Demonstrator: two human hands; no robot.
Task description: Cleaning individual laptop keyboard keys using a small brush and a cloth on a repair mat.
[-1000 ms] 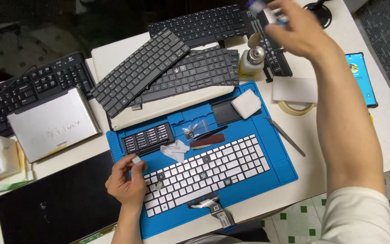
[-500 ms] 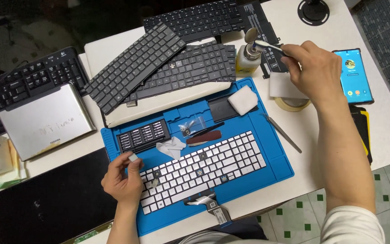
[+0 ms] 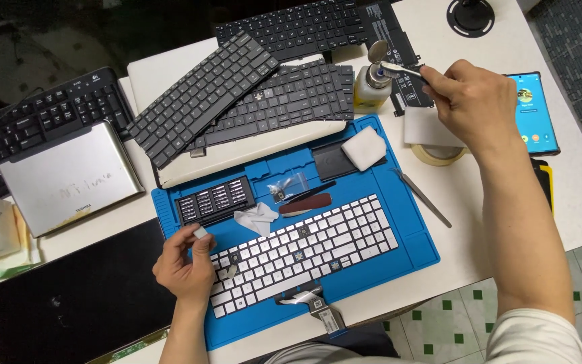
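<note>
My left hand (image 3: pixel 184 261) pinches a small white keycap (image 3: pixel 200 232) just above the left end of a white laptop keyboard (image 3: pixel 304 253) lying on a blue work mat (image 3: pixel 412 232). Some of the keyboard's keys are off, showing dark gaps. My right hand (image 3: pixel 471 98) is raised over the back right of the desk and grips a thin metal tool (image 3: pixel 399 68), whose tip sits over the top of a small pump bottle (image 3: pixel 370 82).
On the mat lie a black bit set (image 3: pixel 214 200), a white cloth (image 3: pixel 256 219), a white sponge (image 3: pixel 364 148) and tweezers (image 3: pixel 423 197). Several dark keyboards (image 3: pixel 200 98) sit behind. A phone (image 3: pixel 532 113), tape roll (image 3: pixel 437 155), silver drive (image 3: pixel 69 176) and black panel (image 3: pixel 69 303) surround the mat.
My right hand came down from the far back edge toward the pump bottle, bringing the metal tool with it. My left hand has stayed at the keyboard's left end with the keycap.
</note>
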